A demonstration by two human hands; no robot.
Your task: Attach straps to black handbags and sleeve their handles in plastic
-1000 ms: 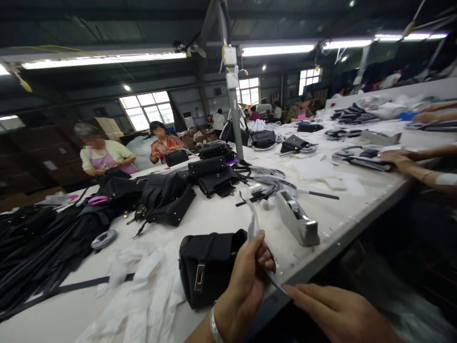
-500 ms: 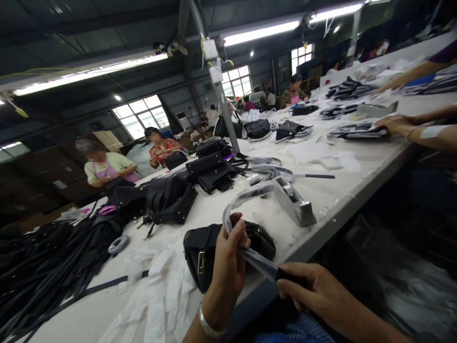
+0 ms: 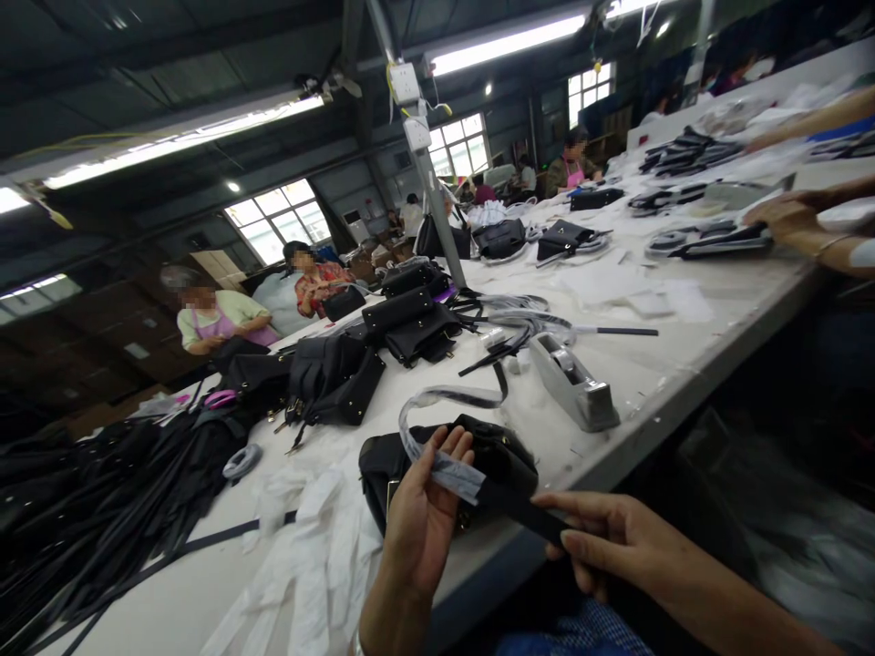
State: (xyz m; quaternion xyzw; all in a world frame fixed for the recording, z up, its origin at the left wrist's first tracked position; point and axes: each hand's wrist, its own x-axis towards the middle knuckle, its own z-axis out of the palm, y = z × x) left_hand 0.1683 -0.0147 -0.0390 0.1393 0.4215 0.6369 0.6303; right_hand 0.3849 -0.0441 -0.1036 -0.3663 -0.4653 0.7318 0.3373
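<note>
A black bag strap (image 3: 516,510) runs between my hands, its far length covered by a whitish translucent wrapping (image 3: 451,476) that curves over the table. My right hand (image 3: 608,538) pinches the bare black part between thumb and fingers. The wrapped part lies across the palm of my left hand (image 3: 427,510), which is turned up with its fingers stretched out, open. Just behind the left hand, a black handbag (image 3: 383,465) with gold hardware sits on the table, partly hidden by that hand and the strap.
A grey tape dispenser (image 3: 574,383) stands right of the handbag. White wrapping strips (image 3: 307,556) and a heap of black straps (image 3: 137,510) lie left. Several black bags (image 3: 334,374) sit beyond, near a metal post (image 3: 441,210). Co-workers sit across the table; another's hands (image 3: 786,223) are at right.
My left hand has opened from its grip around the wrapped strap. My right hand has moved slightly right, and more bare black strap shows between the hands. The view has shifted a little.
</note>
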